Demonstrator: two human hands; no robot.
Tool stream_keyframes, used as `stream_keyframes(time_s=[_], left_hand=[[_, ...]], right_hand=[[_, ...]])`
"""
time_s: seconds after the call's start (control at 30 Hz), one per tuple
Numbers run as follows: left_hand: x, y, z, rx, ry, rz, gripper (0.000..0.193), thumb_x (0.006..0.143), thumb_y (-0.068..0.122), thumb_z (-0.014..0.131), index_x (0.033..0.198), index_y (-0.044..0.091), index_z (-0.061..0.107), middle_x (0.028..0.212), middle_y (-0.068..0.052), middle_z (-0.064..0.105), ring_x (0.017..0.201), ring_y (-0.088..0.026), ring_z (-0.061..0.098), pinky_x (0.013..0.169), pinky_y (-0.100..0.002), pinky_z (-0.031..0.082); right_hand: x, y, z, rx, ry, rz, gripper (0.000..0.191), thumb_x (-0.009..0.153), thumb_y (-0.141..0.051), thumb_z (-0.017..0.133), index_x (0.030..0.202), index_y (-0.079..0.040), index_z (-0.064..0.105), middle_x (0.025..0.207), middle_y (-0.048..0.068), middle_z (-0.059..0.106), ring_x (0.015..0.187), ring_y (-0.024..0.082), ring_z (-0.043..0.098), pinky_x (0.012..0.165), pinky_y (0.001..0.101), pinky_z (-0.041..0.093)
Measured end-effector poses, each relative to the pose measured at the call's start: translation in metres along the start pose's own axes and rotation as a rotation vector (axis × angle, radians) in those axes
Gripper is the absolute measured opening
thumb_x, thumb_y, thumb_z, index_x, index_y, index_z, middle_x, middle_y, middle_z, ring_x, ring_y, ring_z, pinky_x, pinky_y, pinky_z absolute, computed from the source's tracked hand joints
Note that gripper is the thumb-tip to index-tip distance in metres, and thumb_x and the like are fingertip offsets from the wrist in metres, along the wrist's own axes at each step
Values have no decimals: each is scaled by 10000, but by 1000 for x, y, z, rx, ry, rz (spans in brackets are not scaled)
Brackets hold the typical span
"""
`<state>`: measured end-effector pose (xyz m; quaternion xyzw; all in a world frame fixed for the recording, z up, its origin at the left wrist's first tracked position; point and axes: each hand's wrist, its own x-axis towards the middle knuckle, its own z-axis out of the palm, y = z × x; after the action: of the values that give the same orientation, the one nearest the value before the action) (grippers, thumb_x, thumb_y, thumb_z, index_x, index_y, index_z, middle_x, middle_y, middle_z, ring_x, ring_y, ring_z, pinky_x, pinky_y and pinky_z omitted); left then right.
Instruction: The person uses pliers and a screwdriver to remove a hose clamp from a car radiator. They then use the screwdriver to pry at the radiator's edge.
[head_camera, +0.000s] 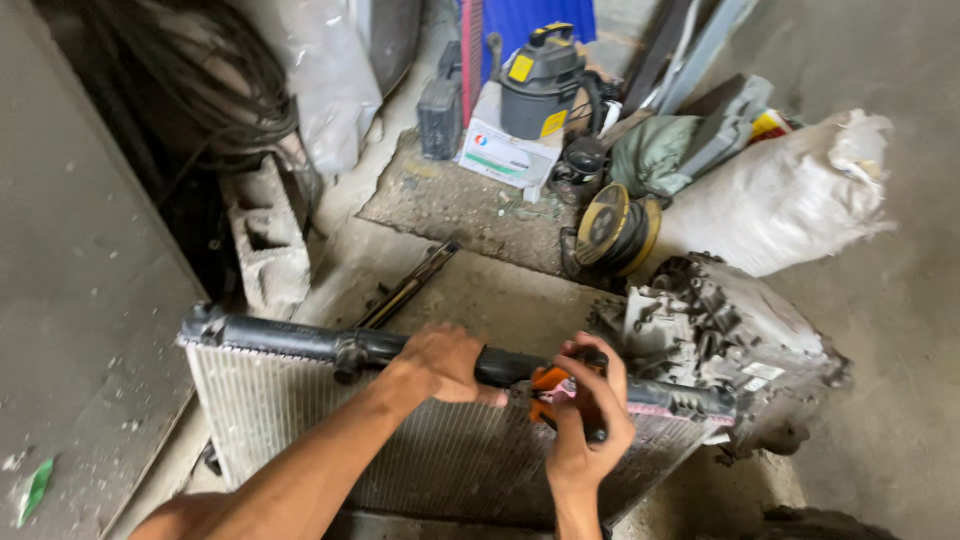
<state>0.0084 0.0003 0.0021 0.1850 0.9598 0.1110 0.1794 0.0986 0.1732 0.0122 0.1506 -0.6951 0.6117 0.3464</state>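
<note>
While the left hand (445, 362) grips the radiator (300, 400) tank, the right hand (590, 415) clenches orange-handled pliers (550, 385), jaws hidden; a gearbox (720, 330) crowds alongside.

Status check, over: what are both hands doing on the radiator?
Left hand clamped on radiator's black top tank. Right hand gripping orange-handled pliers at the tank edge. Grey engine part crowds the right end.

This is a rough repair workshop, likely for vehicles. The concrete floor (480, 290) is stained and dusty, with parts set straight on it: a finned radiator (300, 420), a greasy metal casing (720, 320), a cinder block (265, 240). Against the back stand a shop vacuum (540, 85) on a carton (505, 155), a wire spool (610, 228), a stuffed sack (790, 195) and loose cables (200, 80).
</note>
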Motion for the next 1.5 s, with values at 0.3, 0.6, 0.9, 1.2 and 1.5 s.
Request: stream_keyframes(time_s=[0.3,0.6,0.9,1.2,1.5], left_hand=[[8,23,4,158,-73,33,1112,769,836,679,1432,-33,480,1275,-237,622,1248,-355,579,1090,-495,448],[17,14,21,174,-13,69,1014,835,764,635,1471,12,390,1232,-245,649,1241,-369,597,1093,-477,428],[11,16,23,142,12,65,1015,839,772,622,1478,21,387,1255,-242,636,1242,-376,589,1089,-478,419],[2,25,19,143,-26,65,1065,842,791,565,1518,-1,343,1201,-251,652,1184,-361,626,1072,-483,449],[-2,20,18,162,46,132,976,868,611,702,1515,-9,315,1291,-239,599,1255,-386,557,1095,-489,395]], right_hand=[[5,19,-5,-37,66,-51,440,679,190,406,992,116,706,1209,194,666,1231,311,633,1123,412,461],[-4,20,5,119,88,-140,234,709,167,471,763,62,673,1030,149,630,934,254,655,902,389,589],[13,29,7,292,115,-56,175,698,141,447,689,66,605,937,143,587,853,245,611,797,361,545],[22,44,6,287,82,-14,200,724,152,402,675,98,588,910,158,577,781,241,580,731,349,516],[24,32,-15,84,93,84,344,671,117,421,869,89,700,1091,184,670,1037,286,670,967,353,536]])
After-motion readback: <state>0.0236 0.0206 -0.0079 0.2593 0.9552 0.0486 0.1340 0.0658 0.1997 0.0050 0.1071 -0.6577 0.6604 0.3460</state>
